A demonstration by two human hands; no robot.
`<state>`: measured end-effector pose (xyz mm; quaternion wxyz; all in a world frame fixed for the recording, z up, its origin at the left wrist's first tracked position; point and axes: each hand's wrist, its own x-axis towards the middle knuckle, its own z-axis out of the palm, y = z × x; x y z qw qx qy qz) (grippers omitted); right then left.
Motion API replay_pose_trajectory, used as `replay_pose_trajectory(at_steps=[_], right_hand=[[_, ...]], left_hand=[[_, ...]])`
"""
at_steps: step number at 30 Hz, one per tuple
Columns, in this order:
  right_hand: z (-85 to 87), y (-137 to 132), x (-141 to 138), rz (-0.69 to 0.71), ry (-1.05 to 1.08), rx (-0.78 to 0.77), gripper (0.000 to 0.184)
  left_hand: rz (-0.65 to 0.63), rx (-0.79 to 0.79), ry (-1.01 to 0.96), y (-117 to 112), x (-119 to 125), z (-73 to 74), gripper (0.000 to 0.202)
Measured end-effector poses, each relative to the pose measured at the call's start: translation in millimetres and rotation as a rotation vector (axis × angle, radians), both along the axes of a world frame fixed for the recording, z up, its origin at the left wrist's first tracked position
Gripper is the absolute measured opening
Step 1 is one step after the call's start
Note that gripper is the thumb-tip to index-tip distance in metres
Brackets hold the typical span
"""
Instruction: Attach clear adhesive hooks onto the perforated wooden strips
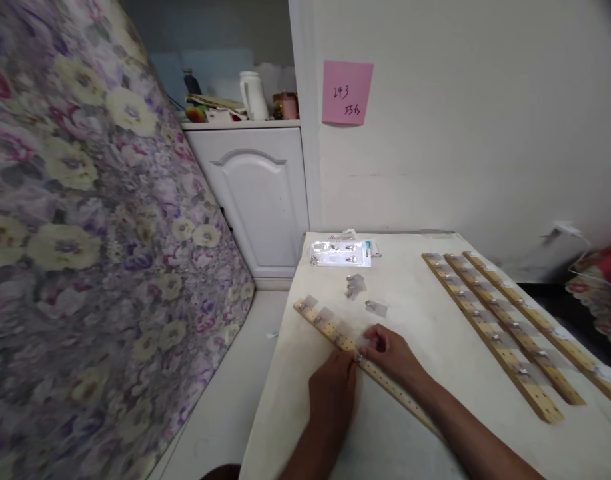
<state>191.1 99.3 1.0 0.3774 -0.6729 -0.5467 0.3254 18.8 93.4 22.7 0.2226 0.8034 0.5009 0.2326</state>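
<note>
- Our left hand grasps one wooden strip, five o'clock in view; our right hand touches one metal clip there, grip unclear.
- From our hands: three fitted clips, ten o'clock.
- At least three loose clips, twelve-to-one.
- Three clip-bearing strips, three o'clock.

Soft light leaves the cabinet niche dim, edges stretch, and details seem blurred

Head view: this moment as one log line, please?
left hand: at narrow wooden strip with holes; right hand: beside small silver metal piece; nearby: loose clear square with metal
</note>
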Motion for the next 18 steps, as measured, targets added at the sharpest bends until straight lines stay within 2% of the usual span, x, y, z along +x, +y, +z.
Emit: replay_pose_trajectory(at_steps=[18], right_hand=[[-1.6, 3.7, 1.9, -0.02, 0.006, -0.044, 0.023]], left_hand=[[0.015, -0.02, 0.015, 3.6, 2.1, -0.9, 0.023]])
